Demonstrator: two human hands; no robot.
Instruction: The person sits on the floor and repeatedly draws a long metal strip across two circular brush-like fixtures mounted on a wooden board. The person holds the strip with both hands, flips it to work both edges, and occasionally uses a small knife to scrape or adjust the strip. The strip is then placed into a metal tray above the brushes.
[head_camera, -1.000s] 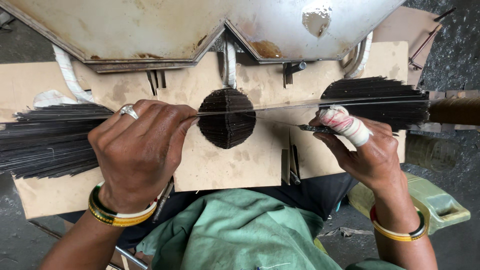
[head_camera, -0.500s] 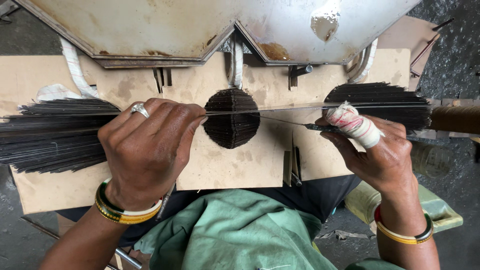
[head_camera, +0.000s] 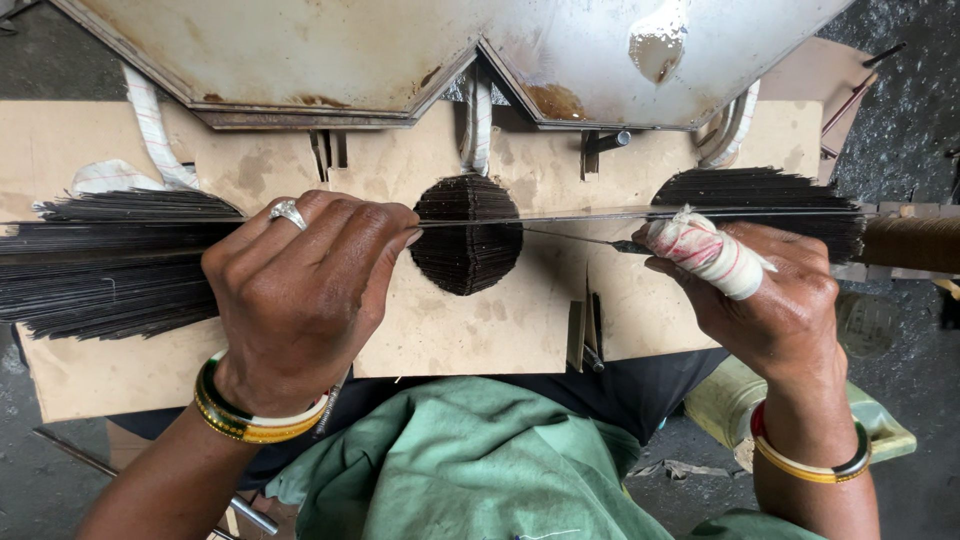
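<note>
Stick pile at left: a thick fan of thin dark sticks (head_camera: 110, 265) lies flat on the brown board (head_camera: 480, 330), its ends running under the left hand.
Left hand: the left hand (head_camera: 300, 295) is curled into a loose fist, knuckles up, fingertips pinched on the near end of a thin stick (head_camera: 560, 217); a ring sits on one finger and bangles on the wrist.
Held stick: it runs level across the board from left to right, its long axis side to side, spanning the gap between the two hands and passing over the round bundle.
Round bundle: a dark disc of stick ends (head_camera: 467, 235) sits at the middle of the board, between the hands and just beyond them, slightly nearer the left hand.
Right hand: the right hand (head_camera: 770, 300) is closed, with a finger wrapped in white cloth (head_camera: 705, 255); it grips a second fine dark rod (head_camera: 575, 238) that slants toward the round bundle.
Stick pile at right: another dark fan (head_camera: 760, 195) lies behind the right hand, touching the board.
Metal plates: rusty grey sheets (head_camera: 330, 50) overhang the far edge.
</note>
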